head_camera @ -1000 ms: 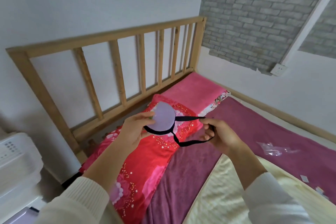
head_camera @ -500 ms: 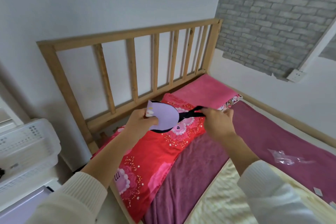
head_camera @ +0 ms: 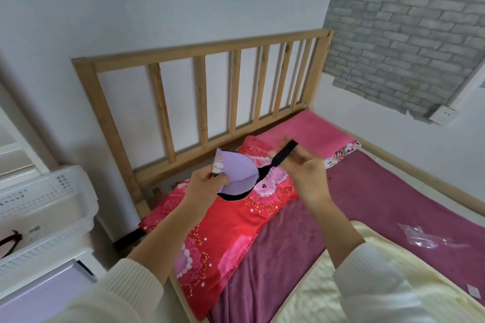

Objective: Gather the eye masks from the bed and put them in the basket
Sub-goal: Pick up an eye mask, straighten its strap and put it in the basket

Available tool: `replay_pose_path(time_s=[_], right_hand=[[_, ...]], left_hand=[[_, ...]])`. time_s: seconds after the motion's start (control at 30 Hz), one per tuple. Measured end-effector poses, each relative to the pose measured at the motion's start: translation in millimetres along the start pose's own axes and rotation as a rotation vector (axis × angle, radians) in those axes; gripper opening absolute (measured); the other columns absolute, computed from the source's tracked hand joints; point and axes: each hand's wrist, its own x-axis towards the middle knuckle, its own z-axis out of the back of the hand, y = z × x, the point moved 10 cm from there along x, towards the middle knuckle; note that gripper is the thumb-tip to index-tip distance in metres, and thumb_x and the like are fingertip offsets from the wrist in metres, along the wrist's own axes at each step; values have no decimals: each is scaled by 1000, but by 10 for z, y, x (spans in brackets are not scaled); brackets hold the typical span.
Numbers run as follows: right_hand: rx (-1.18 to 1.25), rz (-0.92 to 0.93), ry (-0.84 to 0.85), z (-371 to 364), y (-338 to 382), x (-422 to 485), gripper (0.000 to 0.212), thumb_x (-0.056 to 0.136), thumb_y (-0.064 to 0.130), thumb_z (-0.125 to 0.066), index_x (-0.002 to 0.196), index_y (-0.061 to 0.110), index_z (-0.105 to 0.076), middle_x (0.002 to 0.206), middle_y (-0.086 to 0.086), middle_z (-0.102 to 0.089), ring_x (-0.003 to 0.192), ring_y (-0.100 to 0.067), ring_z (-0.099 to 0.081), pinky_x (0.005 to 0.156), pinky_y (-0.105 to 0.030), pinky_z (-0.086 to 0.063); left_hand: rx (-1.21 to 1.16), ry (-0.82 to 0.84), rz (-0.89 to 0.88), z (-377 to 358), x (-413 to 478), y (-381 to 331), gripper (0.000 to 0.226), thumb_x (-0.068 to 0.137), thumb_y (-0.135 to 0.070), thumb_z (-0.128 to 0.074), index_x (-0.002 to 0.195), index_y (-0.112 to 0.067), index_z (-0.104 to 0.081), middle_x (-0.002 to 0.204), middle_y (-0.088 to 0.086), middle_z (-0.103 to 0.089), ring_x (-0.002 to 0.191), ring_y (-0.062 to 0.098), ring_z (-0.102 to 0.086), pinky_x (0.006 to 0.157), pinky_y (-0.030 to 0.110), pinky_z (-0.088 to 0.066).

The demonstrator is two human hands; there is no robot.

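Observation:
A lilac eye mask (head_camera: 237,173) with black trim is held up above the red floral pillow (head_camera: 225,233). My left hand (head_camera: 203,186) pinches its left end, where a small cartoon print shows. My right hand (head_camera: 304,173) grips the mask's black strap (head_camera: 282,155), folded toward the mask. The white slotted basket (head_camera: 44,207) stands at the far left beside the bed; a dark strap-like thing shows inside it at the frame edge. I see no other masks on the bed.
A wooden slatted headboard (head_camera: 202,102) runs behind the pillows. A pink pillow (head_camera: 304,131) lies at the back. A purple blanket (head_camera: 380,204) and a cream quilt (head_camera: 328,291) cover the bed. A clear plastic wrapper (head_camera: 425,238) lies at right. A white cabinet (head_camera: 39,291) sits under the basket.
My view has swung left, bringing the basket into sight. My right hand has drawn the loose strap in, bunching it close to the mask that my left hand holds.

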Motion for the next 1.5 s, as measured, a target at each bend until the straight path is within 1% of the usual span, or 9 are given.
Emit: replay_pose_path(time_s=[0.13,0.23,0.43,0.53,0.73,0.87,1.17,1.3,1.5], right_hand=[[-276,24,231,-270,-110,-62,10,69,20,-81,75,15,-75,80,-11,-73,75,-10,-60,73,-35,-52],[-284,51,315,-362,-64,-20,5,70,8,-79,72,9,-74,78,8,-69,89,-6,-57,84,-26,-46],[-529,174,193,-429,133,86,13,68,5,-74,60,6,-64,86,-4,-57,85,-12,-47,75,-30,-37],[-909,300,129,-573,145,128,4,66,10,-69,65,8,-66,96,8,-50,107,-16,-42,77,-31,-16],[-1117,576,235,-1256,91,28,13,59,25,-62,55,13,-62,99,4,-59,109,-19,-49,90,-35,-16],[-1092,672,262,-1718,31,-53,4,55,21,-62,54,18,-60,93,1,-64,104,-21,-56,92,-35,-17],[-919,394,506,-2749,-360,48,12,77,20,-56,68,27,-54,60,16,-49,68,-5,-47,105,-43,-15],[-721,332,521,-3333,-367,4,16,80,18,-67,67,28,-63,51,19,-49,55,3,-45,73,-30,-34],[-419,0,574,-4430,-672,-119,13,78,10,-74,86,0,-74,84,-29,-72,71,-35,-66,74,-51,-54]], left_hand=[[-76,107,15,-158,-2,-21,21,64,-9,-57,62,1,-39,64,12,-28,64,26,-23,63,39,-19],[-89,194,29,-223,-19,-16,21,66,-5,-62,60,-9,-43,56,1,-31,55,15,-27,57,31,-22],[-63,80,-50,-56,-24,-225,15,73,2,-71,81,-9,-65,79,13,-68,69,23,-63,69,27,-50],[99,-165,-234,284,-71,-558,26,78,-9,-69,78,-35,-65,82,-6,-68,71,7,-61,66,14,-47],[554,-13,-325,279,-122,-757,6,71,-48,-68,65,-45,-67,70,-23,-68,78,-7,-60,61,11,-44],[713,-39,-278,583,-121,-640,47,65,-65,-55,75,-25,-77,75,3,-72,73,18,-63,67,45,-53],[389,-414,2,2243,-52,-103,21,82,-24,-65,65,-22,-77,46,-9,-65,37,2,-50,40,18,-38],[253,-549,142,3133,-77,276,31,80,-26,-67,51,-17,-70,47,-1,-66,42,9,-55,45,20,-44],[221,-419,313,4142,-74,754,23,77,-30,-68,57,-18,-73,59,2,-73,49,6,-61,53,21,-48]])
